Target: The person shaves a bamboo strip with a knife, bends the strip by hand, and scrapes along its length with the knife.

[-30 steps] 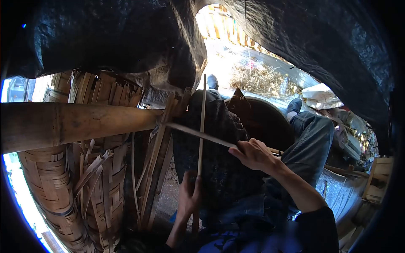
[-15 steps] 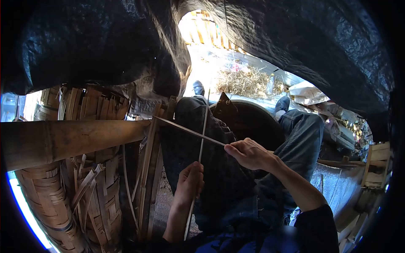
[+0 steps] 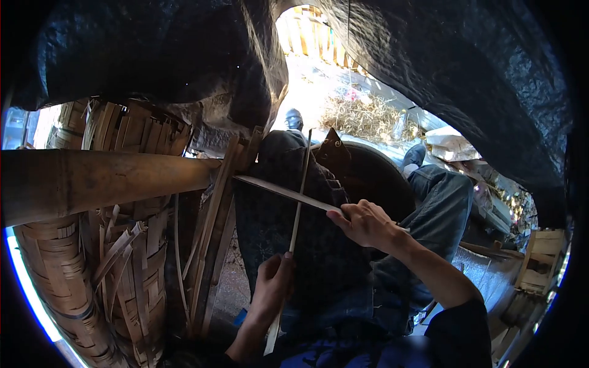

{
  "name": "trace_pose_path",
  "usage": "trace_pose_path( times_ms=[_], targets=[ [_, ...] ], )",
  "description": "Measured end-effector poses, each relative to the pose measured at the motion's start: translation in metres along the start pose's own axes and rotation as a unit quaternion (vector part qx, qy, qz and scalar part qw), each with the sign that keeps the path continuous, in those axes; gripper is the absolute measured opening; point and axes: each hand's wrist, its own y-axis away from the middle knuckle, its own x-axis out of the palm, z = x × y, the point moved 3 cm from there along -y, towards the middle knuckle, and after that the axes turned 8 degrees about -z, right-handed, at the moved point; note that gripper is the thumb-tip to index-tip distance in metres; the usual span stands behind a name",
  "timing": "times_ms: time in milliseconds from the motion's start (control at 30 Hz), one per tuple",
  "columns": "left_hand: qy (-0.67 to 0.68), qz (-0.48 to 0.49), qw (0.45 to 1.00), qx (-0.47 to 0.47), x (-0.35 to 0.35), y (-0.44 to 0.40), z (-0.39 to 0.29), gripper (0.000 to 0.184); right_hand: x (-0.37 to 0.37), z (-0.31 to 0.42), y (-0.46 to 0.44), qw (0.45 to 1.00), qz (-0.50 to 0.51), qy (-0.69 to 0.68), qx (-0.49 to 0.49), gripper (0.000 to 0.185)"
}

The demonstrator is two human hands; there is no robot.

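Note:
My left hand (image 3: 273,284) is closed round a thin bamboo strip (image 3: 298,222), which stands up past my fingers over my dark-covered leg. In my right hand (image 3: 363,224) is a long narrow knife (image 3: 282,191), its blade pointing left. The blade crosses the strip above my left hand, and the two appear to touch. Part of the handle is hidden in my right fist, with its end showing near the wrist.
A thick bamboo pole (image 3: 110,181) juts in from the left beside woven bamboo baskets (image 3: 61,270). Upright slats (image 3: 211,233) stand left of my leg. Between my knees is a dark round container (image 3: 380,178). Straw (image 3: 362,116) lies beyond; dark sheeting (image 3: 442,49) hangs overhead.
The view has shifted slightly. My left hand has shifted a little along with the strip, whose top end now sits lower than a second ago. The knife still crosses it.

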Motion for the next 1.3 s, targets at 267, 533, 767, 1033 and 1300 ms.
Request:
trace_pose_path(
  times_ms=[267, 533, 767, 1033, 1300],
  targets=[
    [-0.016, -0.036, 0.998, 0.043, -0.006, -0.010, -0.006, 0.033, 0.014, 0.000, -0.014, 0.996, -0.039, -0.078, 0.013, 0.042],
    [0.069, -0.015, 0.997, -0.003, -0.009, -0.001, 0.019, 0.032, 0.015, 0.010, -0.021, 0.994, -0.005, -0.042, 0.105, 0.056],
    [0.193, 0.015, 0.981, -0.025, -0.011, 0.020, 0.029, 0.027, 0.023, 0.007, -0.030, 0.977, -0.206, 0.056, 0.009, 0.053],
    [0.195, -0.006, 0.980, -0.022, -0.019, 0.036, 0.036, 0.029, 0.065, -0.055, -0.077, 0.987, -0.140, 0.075, -0.036, 0.030],
    [-0.098, -0.125, 0.981, 0.115, -0.014, 0.008, 0.007, 0.026, 0.015, -0.058, -0.072, 0.994, -0.090, 0.014, 0.063, 0.052]
  ],
)
